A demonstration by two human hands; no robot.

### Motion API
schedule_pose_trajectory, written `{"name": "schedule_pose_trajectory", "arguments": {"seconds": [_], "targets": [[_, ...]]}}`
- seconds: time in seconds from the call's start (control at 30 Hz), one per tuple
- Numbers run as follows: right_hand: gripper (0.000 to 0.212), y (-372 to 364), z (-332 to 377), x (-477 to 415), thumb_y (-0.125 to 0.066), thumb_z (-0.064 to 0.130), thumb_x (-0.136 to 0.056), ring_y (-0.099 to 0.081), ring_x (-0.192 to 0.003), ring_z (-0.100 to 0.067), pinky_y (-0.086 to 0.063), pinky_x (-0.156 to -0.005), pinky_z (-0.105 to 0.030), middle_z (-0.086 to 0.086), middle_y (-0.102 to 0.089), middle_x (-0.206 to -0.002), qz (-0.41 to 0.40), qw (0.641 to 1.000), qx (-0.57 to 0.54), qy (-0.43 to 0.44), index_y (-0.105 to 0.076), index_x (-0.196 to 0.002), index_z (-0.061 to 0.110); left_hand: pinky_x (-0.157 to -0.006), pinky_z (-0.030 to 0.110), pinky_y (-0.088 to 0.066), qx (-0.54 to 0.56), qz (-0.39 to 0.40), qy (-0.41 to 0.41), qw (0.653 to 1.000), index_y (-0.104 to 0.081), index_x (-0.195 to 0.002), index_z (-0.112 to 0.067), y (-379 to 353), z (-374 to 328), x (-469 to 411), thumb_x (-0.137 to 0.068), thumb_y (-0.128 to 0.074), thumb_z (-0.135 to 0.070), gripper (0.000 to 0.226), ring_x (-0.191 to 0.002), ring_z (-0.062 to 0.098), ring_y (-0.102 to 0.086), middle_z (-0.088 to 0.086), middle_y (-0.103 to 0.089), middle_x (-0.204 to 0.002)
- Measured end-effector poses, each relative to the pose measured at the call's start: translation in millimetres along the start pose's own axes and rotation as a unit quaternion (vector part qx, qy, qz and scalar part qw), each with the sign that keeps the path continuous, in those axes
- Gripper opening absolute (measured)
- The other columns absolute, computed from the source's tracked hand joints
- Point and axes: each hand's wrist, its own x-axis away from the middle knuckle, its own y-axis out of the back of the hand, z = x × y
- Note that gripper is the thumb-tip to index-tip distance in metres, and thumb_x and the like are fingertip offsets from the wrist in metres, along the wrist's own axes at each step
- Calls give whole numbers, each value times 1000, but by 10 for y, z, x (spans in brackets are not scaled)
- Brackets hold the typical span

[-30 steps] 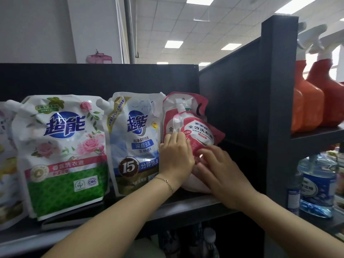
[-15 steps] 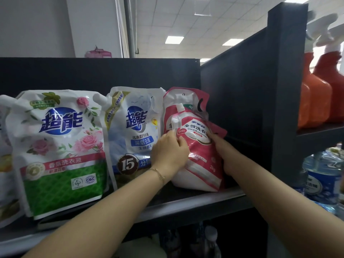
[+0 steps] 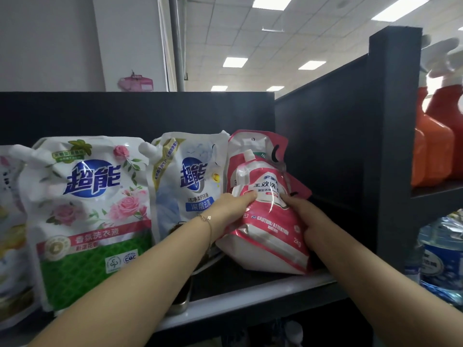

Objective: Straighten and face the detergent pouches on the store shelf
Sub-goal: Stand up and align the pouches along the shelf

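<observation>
A small red and white detergent pouch (image 3: pixel 271 229) stands tilted at the right end of the black shelf (image 3: pixel 250 300), its spout leaning left. My left hand (image 3: pixel 231 207) grips its left side and my right hand (image 3: pixel 304 214) grips its right side. A taller red pouch (image 3: pixel 258 144) stands behind it. To the left stand a blue and white pouch (image 3: pixel 186 176) and a green rose-printed pouch (image 3: pixel 85 209), both facing front.
The black side panel (image 3: pixel 325 146) of the shelf rises just right of the red pouches. Orange spray bottles (image 3: pixel 436 146) stand on the neighbouring shelf, with blue bottles (image 3: pixel 441 266) below. Another pouch (image 3: pixel 10 221) shows at the far left edge.
Both hands shifted from the pouch's lower front to its sides. The small red pouch has risen from lying low to standing more upright, label toward me.
</observation>
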Motion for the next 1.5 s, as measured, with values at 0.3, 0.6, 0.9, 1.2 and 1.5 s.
{"name": "schedule_pose_trajectory", "arguments": {"seconds": [0.3, 0.6, 0.9, 1.2, 1.5], "targets": [[62, -261, 231, 206, -83, 49, -63, -72, -79, -30, -59, -74, -42, -15, -72, -89, -105, 958, 54, 263, -65, -96, 0, -81, 43, -56, -72, -79, -144, 984, -63, -101, -9, 15, 149, -75, -75, -62, -67, 64, -83, 25, -69, 9, -71, -89], [62, -186, -7, 264, -81, 47, -69, -61, -92, -6, -53, -74, -29, 14, -54, -102, -201, 890, 147, 382, -43, -113, 27, -118, 37, -15, -136, -78, -93, 983, 9, -152, -13, -393, 263, -284, -102, -32, -41, 70, -146, 30, -13, 12, -9, -160], [58, -131, -191, 354, -53, 54, -81, -39, -121, -24, -37, -97, -42, -7, -44, -130, -258, 744, 373, 491, -49, -122, 14, -99, 36, -46, -176, -55, -130, 974, -42, -134, -8, -95, 235, -179, -95, -53, -35, 48, -119, 30, -54, 11, -57, -128], [42, -171, -439, 675, -55, 33, -75, -39, -122, -30, -33, -94, -40, -14, -45, -133, -190, 624, 496, 573, -53, -111, 11, -99, 40, -47, -247, -95, -205, 942, -49, -117, -14, -47, 401, 384, -88, -60, -27, 34, -112, 21, -53, 5, -56, -121], [37, -406, -810, 1089, -49, 32, -78, -51, -96, -27, -42, -73, -37, -6, -56, -107, -32, 646, 509, 569, -56, -106, 10, -83, 43, -50, -370, -220, -292, 854, -58, -103, -17, 373, 599, 1244, -90, -57, -24, 15, -97, 22, -57, 2, -60, -103]]}}
